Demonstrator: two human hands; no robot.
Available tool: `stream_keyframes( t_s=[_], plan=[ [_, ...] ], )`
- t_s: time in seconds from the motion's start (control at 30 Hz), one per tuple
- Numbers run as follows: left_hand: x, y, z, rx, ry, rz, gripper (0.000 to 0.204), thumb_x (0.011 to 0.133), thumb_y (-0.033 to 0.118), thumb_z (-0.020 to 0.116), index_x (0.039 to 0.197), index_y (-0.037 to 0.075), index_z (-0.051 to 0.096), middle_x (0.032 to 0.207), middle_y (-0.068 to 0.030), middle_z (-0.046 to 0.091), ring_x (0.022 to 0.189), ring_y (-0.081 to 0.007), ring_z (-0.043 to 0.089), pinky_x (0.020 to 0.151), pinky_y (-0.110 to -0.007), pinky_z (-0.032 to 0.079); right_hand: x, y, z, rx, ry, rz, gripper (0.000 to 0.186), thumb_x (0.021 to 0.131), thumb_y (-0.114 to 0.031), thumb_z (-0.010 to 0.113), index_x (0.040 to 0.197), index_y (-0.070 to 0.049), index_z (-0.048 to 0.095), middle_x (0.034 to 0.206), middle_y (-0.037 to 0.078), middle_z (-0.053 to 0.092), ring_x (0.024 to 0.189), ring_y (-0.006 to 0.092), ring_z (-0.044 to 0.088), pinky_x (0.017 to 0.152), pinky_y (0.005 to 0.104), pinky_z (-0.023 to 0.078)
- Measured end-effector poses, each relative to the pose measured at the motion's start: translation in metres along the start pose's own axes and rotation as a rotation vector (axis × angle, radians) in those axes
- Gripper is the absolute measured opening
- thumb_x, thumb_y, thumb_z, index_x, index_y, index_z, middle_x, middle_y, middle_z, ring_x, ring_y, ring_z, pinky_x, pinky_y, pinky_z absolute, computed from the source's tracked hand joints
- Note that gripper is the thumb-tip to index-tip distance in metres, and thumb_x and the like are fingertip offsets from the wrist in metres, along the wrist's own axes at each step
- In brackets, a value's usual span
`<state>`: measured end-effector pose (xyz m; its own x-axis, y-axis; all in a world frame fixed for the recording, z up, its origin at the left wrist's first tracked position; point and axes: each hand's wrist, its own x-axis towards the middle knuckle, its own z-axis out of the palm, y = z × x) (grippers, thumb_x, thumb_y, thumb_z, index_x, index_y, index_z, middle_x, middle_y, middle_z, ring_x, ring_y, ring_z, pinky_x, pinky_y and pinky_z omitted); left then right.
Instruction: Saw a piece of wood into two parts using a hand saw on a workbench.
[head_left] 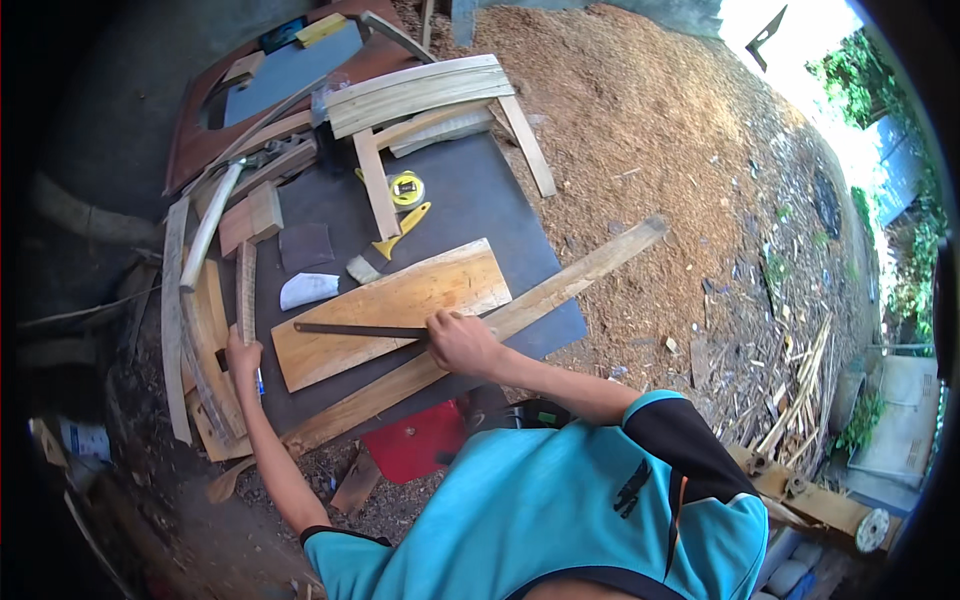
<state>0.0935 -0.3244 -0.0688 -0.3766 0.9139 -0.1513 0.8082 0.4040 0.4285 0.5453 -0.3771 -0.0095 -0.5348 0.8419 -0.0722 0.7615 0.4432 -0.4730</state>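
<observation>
My left hand (243, 350) is closed on the lower end of a narrow, pale ruler-like strip (247, 295) at the left of the dark tabletop; something small, dark and blue shows under it. My right hand (462, 340) grips a long, thin dark metal strip (360, 330), which lies across a varnished-looking board (390, 285). A long plank (585, 275) runs diagonally under my right hand and past the table edge. Above the board are a yellow-handled paintbrush (385, 247), a tape measure (406, 190), a dark square sheet (305, 248) and a folded white piece (308, 291).
The dark table (520, 220) bears a small wooden frame (410, 95), a hammer (210, 225), offcuts and slats along its left. A red panel (400, 445) sits below the near edge. Sawdust and scrap wood (630, 120) cover the ground to the right; a beam (830, 505) is at lower right.
</observation>
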Motion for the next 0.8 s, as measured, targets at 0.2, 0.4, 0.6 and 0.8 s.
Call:
stream_keyframes(
  t_s=[0.2,0.4,0.6,0.8],
  plan=[
    [-0.010,0.047,0.002,-0.024,-0.139,-0.028,0.056,0.068,0.004,0.063,0.121,0.002,0.049,0.103,-0.0180,0.061,0.099,-0.0304,0.059,0.087,-0.035,0.044,-0.109,0.047,-0.038,0.349,0.066,0.331,0.023,0.076,-0.021,0.057,0.083,-0.001,0.048,0.078,0.019,0.056,0.071,0.0392,0.058,0.064,0.0455,0.047],
    [-0.056,0.100,-0.001,0.066,0.427,0.277,0.040,0.079,0.010,0.062,0.116,0.001,0.053,0.102,-0.0149,0.060,0.102,-0.0318,0.054,0.090,-0.039,0.041,-0.180,0.096,-0.043,0.566,0.326,0.511,0.019,0.086,-0.014,0.055,0.098,0.001,0.056,0.065,0.011,0.051,0.057,0.0241,0.054,0.053,0.0349,0.043],
    [-0.202,0.306,0.102,-0.144,-0.179,1.012,0.035,0.079,0.023,0.064,0.104,-0.001,0.058,0.102,-0.0176,0.059,0.100,-0.0327,0.055,0.089,-0.041,0.043,-0.226,0.130,-0.044,0.746,0.450,0.880,0.029,0.092,-0.012,0.046,0.118,-0.002,0.054,0.051,0.005,0.045,0.047,0.0132,0.049,0.046,0.0298,0.039],
    [-0.252,0.364,0.204,0.175,-0.170,0.891,0.053,0.075,0.032,0.068,0.112,-0.002,0.050,0.109,-0.0154,0.050,0.104,-0.0298,0.046,0.087,-0.042,0.038,-0.253,0.137,-0.042,0.601,0.523,0.650,0.044,0.086,-0.006,0.043,0.130,-0.004,0.038,0.068,0.016,0.055,0.058,0.0249,0.057,0.056,0.0358,0.045]
  ],
)
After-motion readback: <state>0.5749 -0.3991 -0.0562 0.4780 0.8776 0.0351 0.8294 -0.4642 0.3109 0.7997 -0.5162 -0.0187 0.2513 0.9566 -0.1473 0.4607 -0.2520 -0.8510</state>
